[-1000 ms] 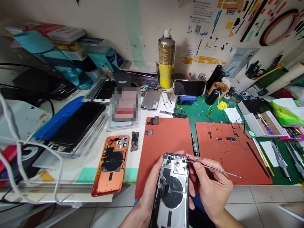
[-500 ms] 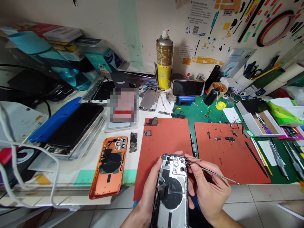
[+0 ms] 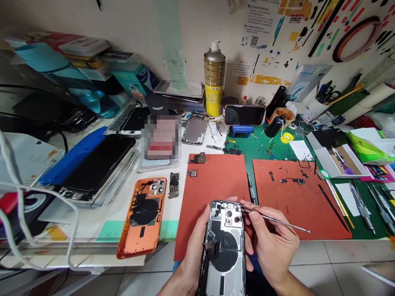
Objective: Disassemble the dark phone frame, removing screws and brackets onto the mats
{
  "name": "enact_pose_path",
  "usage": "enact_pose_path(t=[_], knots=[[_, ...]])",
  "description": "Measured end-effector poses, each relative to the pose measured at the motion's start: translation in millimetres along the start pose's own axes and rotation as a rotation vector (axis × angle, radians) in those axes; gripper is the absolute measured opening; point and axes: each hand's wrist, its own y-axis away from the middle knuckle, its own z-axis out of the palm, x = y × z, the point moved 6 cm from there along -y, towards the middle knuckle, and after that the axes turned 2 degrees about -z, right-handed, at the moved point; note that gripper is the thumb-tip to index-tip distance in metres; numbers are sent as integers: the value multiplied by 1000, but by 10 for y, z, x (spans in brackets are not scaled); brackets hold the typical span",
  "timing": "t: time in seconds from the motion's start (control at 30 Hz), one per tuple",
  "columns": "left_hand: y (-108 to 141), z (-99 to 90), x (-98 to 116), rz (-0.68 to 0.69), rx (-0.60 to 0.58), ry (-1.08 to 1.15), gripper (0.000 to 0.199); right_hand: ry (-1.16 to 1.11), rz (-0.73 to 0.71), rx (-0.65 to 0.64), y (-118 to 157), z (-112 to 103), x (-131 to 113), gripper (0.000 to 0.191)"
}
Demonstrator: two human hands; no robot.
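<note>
We note fingers [image 3: 203, 218] of the left hand [image 3: 195, 243] wrapped round a phone housing [image 3: 227, 278], those of the right hand [image 3: 273, 240] pinching a slim metal tool [image 3: 288, 224] at the housing's upper-right corner.

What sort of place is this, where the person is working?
Probably a phone repair workplace: the left hand holds an opened phone housing, and an orange housing and a loose circuit board lie nearby.

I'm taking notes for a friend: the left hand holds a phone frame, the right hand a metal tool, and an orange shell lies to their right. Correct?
Not quite: in the head view, the orange shell lies left of the left hand, which does hold the phone frame; the right hand holds the metal tool.
</note>
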Motion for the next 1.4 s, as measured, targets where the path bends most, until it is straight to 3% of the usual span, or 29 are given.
enact_pose_path(t=[0.43, 0.9, 1.23, 1.4], knots=[[-24, 39, -2, 15, -92, 69, 73, 34, 42, -66, -117, -17, 6, 4], [-5, 66, 9, 23, -31, 61, 75, 44, -40, -113, -150, -33, -19, 8], [-22, -41, -24, -2, -89, 27, 73, 81, -195, -139, -157, -12, -151, 17], [-116, -53, -116, 34, -169, 37, 84, 165, -286, -120, -27, -254, -97, 21]])
